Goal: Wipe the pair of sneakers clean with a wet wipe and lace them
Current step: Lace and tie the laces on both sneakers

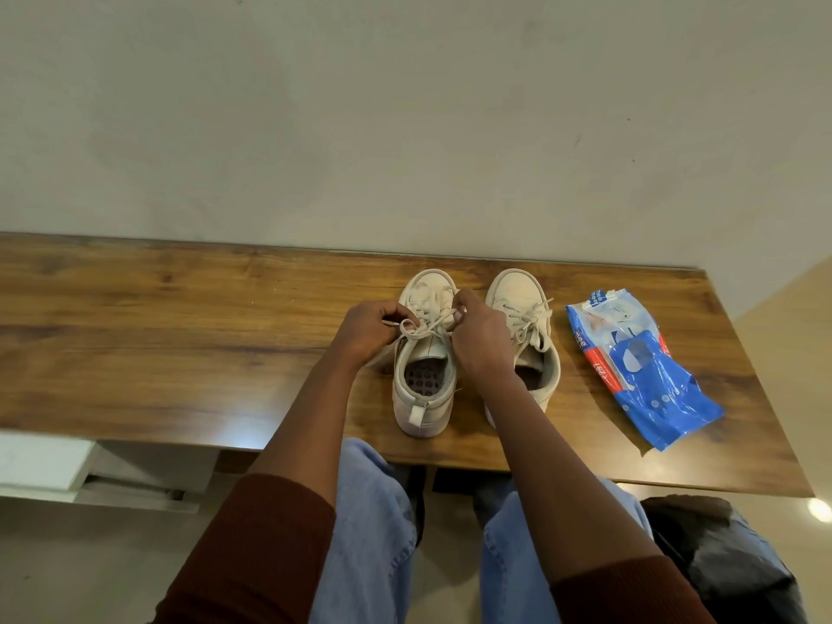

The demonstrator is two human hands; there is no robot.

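Here, two off-white sneakers stand side by side on a wooden counter, toes toward the wall. The left sneaker sits directly under both hands. The left hand has its grip curled, pinching a loop of the lace above the tongue. The right hand pinches the lace's other side, its grip closed tight. The right sneaker, just beside, is partly hidden behind the right hand. A blue wet wipe pack lies to the right.
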